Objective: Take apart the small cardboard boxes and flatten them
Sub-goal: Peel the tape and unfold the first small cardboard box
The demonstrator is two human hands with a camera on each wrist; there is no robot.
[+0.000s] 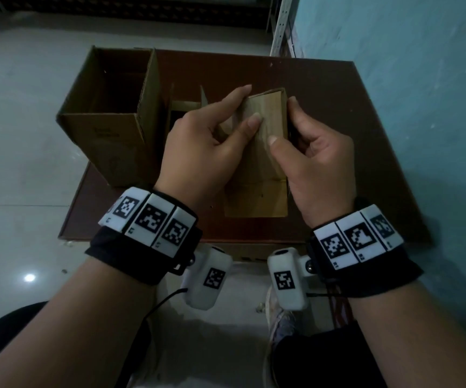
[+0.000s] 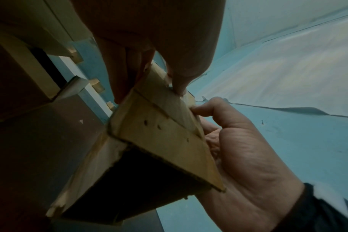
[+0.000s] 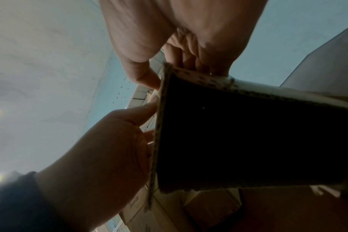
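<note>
Box (image 1: 260,152) sits lifted over the table (image 1: 366,135) between your hands, long axis running away from you. Left hand (image 1: 198,147) and right hand (image 1: 318,161) each pinch its far end, equally near.

Small box (image 1: 265,152) above table (image 1: 338,113), between both hands; large carton (image 1: 108,119) left, perhaps touching another.

Both hands grip small box (image 3: 248,141) edges.

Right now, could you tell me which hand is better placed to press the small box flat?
Probably the left hand: its thumb lies across the small box's upper face, while the right hand pinches its edge.
</note>
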